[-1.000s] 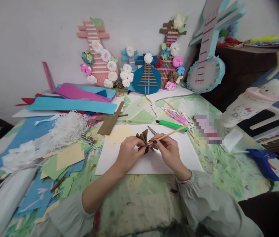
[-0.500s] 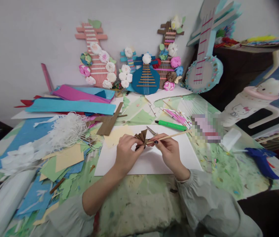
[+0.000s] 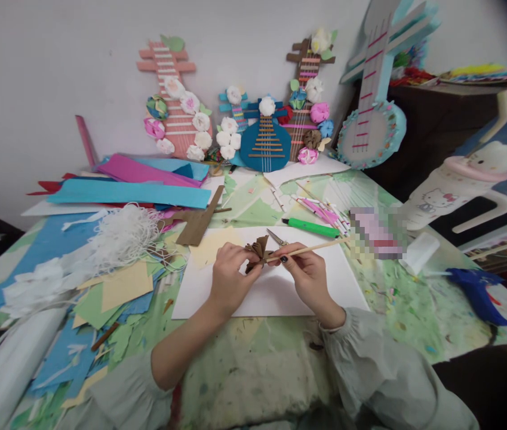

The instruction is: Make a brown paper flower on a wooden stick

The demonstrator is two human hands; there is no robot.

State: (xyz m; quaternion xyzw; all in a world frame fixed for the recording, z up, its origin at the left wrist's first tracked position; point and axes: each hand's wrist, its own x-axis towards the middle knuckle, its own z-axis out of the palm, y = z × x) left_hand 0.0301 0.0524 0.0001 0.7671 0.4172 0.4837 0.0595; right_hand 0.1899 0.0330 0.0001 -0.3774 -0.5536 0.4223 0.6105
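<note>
Over a white sheet of paper (image 3: 244, 298), my left hand (image 3: 232, 278) pinches a brown crepe-paper flower (image 3: 258, 249) between thumb and fingers. A thin wooden stick (image 3: 320, 245) lies in the closed fingers of my right hand (image 3: 306, 273). Its left tip reaches the base of the flower; my fingers partly hide the contact. Just beyond the flower lie scissors (image 3: 275, 236), their handles mostly hidden behind my right hand. To the upper left is a flat brown paper strip (image 3: 200, 220), near a pale yellow paper piece (image 3: 211, 248).
A green marker (image 3: 311, 227) and several thin pink-and-white sticks (image 3: 320, 212) lie behind the sheet. Tangled white string (image 3: 123, 236) and paper scraps (image 3: 101, 298) cover the left. On the right are a blue glue gun (image 3: 477, 292) and a tumbler (image 3: 441, 197). Paper instruments (image 3: 265, 146) stand against the wall.
Hardly anything differs. Both hands keep their hold on the flower and the stick, with only a very slight shift of the fingers and of the view.
</note>
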